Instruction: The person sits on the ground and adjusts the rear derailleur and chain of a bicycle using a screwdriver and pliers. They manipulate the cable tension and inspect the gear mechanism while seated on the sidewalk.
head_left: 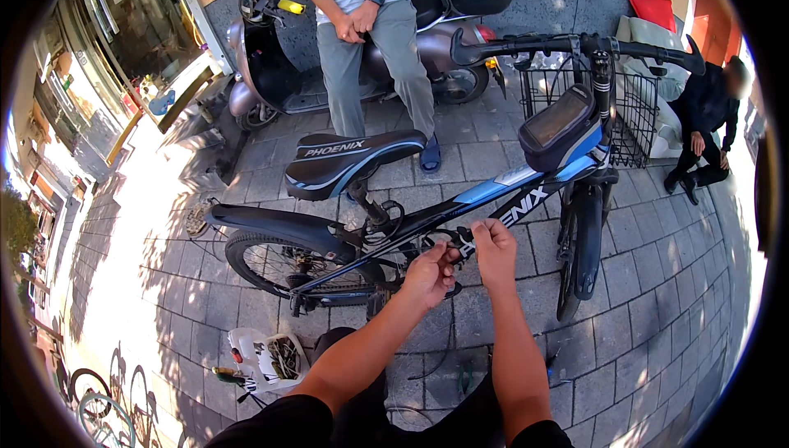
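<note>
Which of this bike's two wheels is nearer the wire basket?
The front wheel, below the handlebar; the rear wheel is at the saddle end, farther off.

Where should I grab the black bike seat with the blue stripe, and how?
Probably the narrow front nose of the black bike seat, from the near side, thumb on top, fingers underneath. It tapers there, and its underside looks free ahead of the dark seat post. Someone's grey-trousered legs are on the far side.
</note>
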`<action>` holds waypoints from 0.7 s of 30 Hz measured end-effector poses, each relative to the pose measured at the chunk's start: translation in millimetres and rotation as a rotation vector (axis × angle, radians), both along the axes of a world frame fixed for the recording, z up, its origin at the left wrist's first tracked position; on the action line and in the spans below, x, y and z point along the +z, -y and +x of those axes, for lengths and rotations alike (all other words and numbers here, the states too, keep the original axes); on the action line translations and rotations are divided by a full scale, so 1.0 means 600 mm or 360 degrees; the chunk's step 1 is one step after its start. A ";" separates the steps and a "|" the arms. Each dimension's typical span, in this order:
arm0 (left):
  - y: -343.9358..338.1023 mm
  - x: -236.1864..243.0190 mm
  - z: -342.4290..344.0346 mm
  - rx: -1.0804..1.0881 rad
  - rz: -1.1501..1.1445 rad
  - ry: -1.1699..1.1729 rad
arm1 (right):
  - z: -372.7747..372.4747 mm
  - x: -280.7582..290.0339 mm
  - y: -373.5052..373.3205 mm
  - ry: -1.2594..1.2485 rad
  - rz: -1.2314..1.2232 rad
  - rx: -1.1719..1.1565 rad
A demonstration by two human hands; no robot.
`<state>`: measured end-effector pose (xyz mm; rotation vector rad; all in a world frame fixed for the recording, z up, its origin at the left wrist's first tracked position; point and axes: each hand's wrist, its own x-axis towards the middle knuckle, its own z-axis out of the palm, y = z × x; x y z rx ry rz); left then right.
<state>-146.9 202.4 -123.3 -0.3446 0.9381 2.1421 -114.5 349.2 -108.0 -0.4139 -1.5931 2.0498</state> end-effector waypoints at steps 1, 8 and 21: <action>-0.002 -0.009 0.000 0.0023 0.0040 -0.0020 | 0.007 0.001 -0.008 0.0010 0.0120 -0.0014; -0.004 0.054 0.029 0.0122 -0.0050 -0.0565 | 0.087 0.027 -0.005 -0.0008 0.0251 0.0039; 0.002 0.074 0.048 -0.0005 -0.0057 -0.0792 | 0.127 0.050 -0.002 -0.0036 0.0295 0.0197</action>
